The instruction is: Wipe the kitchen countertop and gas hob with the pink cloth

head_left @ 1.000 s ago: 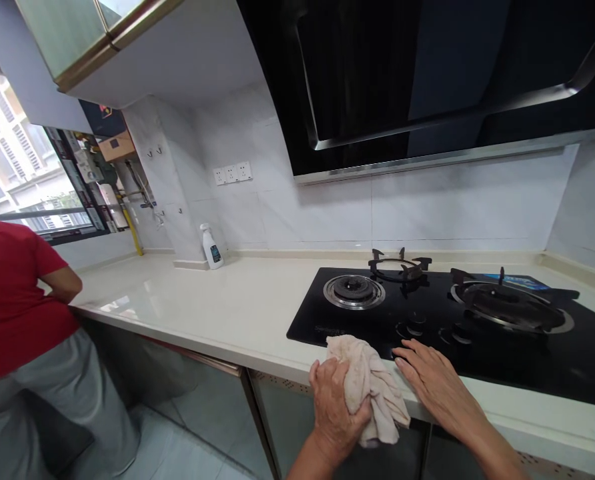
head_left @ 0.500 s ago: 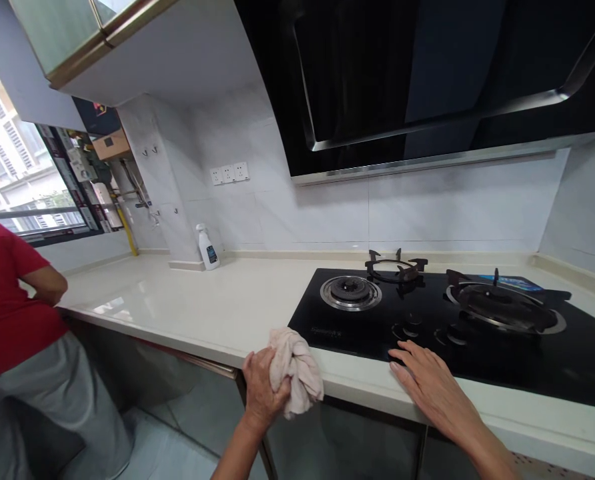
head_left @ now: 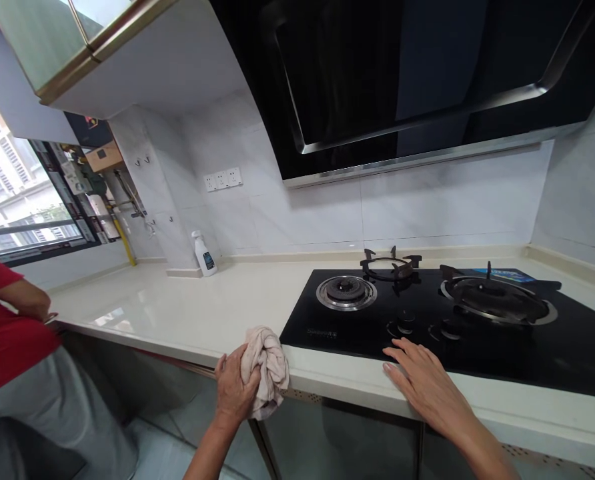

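Observation:
My left hand (head_left: pixel 235 387) is closed on a crumpled, pale pinkish cloth (head_left: pixel 266 367) at the front edge of the white countertop (head_left: pixel 187 307). Part of the cloth hangs over that edge, left of the black gas stove (head_left: pixel 297 323). Resting flat near the stove's front rim, my right hand (head_left: pixel 425 380) has its fingers stretched out and holds nothing. Just beyond its fingertips are the stove's control knobs (head_left: pixel 405 323). The left burner (head_left: pixel 346 292) has no pan support on it; a loose-looking pan support (head_left: pixel 390 265) stands at the back of the stove.
A white spray bottle (head_left: pixel 205 255) stands by the wall. Overhead hang a black range hood (head_left: pixel 427 80) and a wall cabinet (head_left: pixel 37 40). At the far left, a person in a red shirt (head_left: pixel 12 327) stands against the counter. Another pan support sits over the right burner (head_left: pixel 497 299).
My left hand has slid left along the counter edge with the cloth. My right hand stays at the stove's front. The view has shifted slightly.

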`<state>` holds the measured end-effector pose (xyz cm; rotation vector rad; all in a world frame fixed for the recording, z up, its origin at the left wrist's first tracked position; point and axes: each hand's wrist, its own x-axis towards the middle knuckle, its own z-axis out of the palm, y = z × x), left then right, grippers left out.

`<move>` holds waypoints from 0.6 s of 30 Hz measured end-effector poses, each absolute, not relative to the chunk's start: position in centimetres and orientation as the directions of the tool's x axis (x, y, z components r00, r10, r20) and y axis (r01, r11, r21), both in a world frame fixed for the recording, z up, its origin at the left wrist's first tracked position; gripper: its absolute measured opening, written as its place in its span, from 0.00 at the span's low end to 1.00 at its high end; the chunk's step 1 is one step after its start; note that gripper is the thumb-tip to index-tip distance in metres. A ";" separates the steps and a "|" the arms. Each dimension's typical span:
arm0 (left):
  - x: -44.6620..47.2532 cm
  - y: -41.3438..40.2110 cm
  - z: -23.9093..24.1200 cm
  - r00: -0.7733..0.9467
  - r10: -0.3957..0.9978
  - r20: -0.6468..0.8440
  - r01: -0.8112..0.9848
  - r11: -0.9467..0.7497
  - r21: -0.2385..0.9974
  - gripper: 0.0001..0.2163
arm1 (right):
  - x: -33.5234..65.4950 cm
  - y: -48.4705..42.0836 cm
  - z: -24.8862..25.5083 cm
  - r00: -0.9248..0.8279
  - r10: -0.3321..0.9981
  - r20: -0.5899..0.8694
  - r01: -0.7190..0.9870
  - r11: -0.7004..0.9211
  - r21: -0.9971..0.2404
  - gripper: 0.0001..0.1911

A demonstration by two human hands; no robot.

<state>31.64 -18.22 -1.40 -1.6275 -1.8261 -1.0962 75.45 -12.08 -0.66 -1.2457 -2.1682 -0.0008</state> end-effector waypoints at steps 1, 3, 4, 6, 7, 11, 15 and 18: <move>31.8 -18.2 -0.9 -0.236 0.632 0.738 0.954 0.008 0.298 0.21 | 75.5 -12.0 -0.7 -0.351 0.777 0.522 0.780 0.551 -0.295 0.28; 32.2 -18.2 0.0 -0.298 0.672 0.678 0.933 0.054 0.356 0.21 | 75.4 -12.0 -0.8 -0.348 0.776 0.526 0.784 0.549 -0.291 0.28; 32.5 -18.1 0.5 -0.313 0.681 0.662 0.928 0.069 0.367 0.21 | 75.4 -12.0 -0.9 -0.348 0.776 0.526 0.785 0.548 -0.289 0.28; 33.2 -17.9 1.3 -0.333 0.698 0.633 0.920 0.093 0.381 0.22 | 75.4 -11.9 -0.9 -0.349 0.777 0.523 0.788 0.546 -0.286 0.29; 33.6 -17.7 1.7 -0.344 0.707 0.618 0.915 0.105 0.390 0.22 | 75.4 -11.9 -0.9 -0.349 0.779 0.520 0.789 0.544 -0.286 0.29; 35.2 -17.2 2.7 -0.383 0.726 0.571 0.896 0.141 0.421 0.23 | 75.5 -11.9 -0.9 -0.349 0.786 0.510 0.790 0.539 -0.290 0.29; 36.3 -16.8 3.2 -0.418 0.739 0.528 0.877 0.178 0.446 0.23 | 75.6 -11.8 -1.0 -0.342 0.788 0.513 0.794 0.534 -0.290 0.28; 36.5 -16.8 3.6 -0.424 0.762 0.490 0.871 0.195 0.450 0.24 | 75.6 -11.8 -1.0 -0.346 0.785 0.515 0.794 0.537 -0.285 0.29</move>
